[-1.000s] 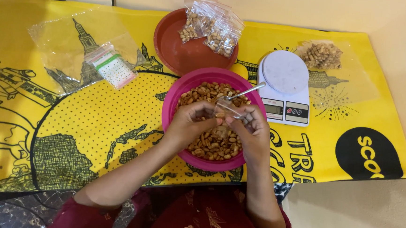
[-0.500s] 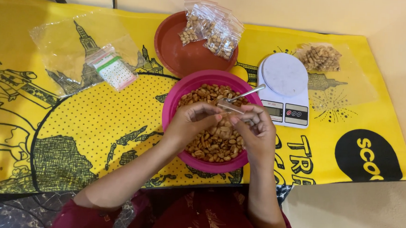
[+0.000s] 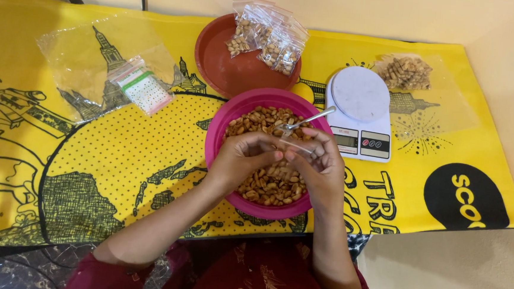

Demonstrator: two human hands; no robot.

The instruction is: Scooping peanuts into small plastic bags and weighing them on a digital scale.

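Note:
Both my hands meet over a pink bowl (image 3: 217, 137) full of roasted peanuts (image 3: 269, 186). My left hand (image 3: 241, 160) and my right hand (image 3: 322, 169) pinch a small clear plastic bag (image 3: 295, 145) between their fingertips. The bag is hard to make out and looks empty. A metal spoon (image 3: 311, 119) lies in the peanuts, its handle pointing up right towards a white kitchen scale (image 3: 360, 109).
Behind the pink bowl a brown bowl (image 3: 226, 71) holds several small filled peanut bags (image 3: 268, 35). A pack of empty zip bags (image 3: 141, 87) lies on a clear plastic sheet (image 3: 75, 53) at the left. One filled bag (image 3: 404, 72) lies beyond the scale. A yellow printed cloth (image 3: 89, 164) covers the table.
My fingers work at the small bag and shift only slightly over the bowl. Nothing else has moved.

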